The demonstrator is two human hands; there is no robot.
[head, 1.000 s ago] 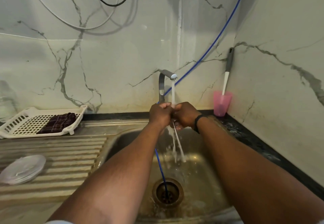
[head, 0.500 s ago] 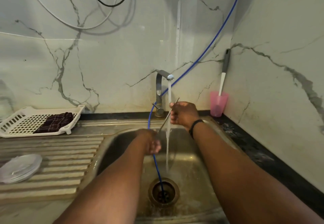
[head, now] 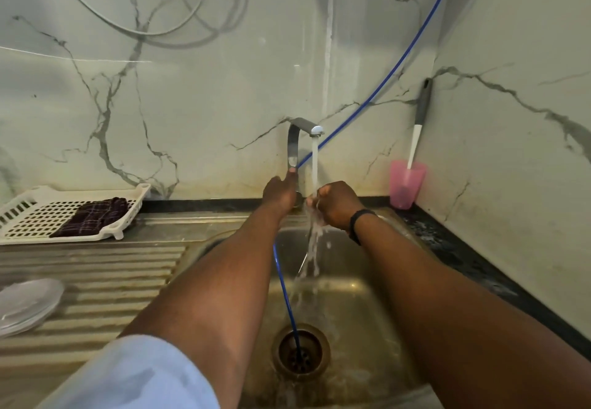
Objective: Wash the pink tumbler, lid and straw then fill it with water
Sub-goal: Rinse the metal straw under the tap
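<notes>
Water runs from the steel faucet (head: 299, 127) into the sink. My right hand (head: 335, 205) grips a thin clear straw (head: 303, 264) under the stream, and the straw's lower end points down into the basin. My left hand (head: 280, 191) reaches to the faucet's stem, with a straight finger touching it just above the base. The pink tumbler (head: 405, 186) stands upright in the back right corner of the counter with a white and grey brush (head: 417, 133) standing in it. A clear round lid (head: 27, 303) lies on the draining board at the left.
A blue hose (head: 287, 296) runs from the wall past the faucet down into the sink drain (head: 300, 352). A white plastic tray (head: 41, 213) holding a dark checked cloth (head: 92, 216) sits at the back left. The sink rim (head: 204, 242) meets the ribbed draining board.
My left hand let go of the straw, dropped into the basin, then rose to the faucet stem. My right hand kept the straw and holds it in the stream.
</notes>
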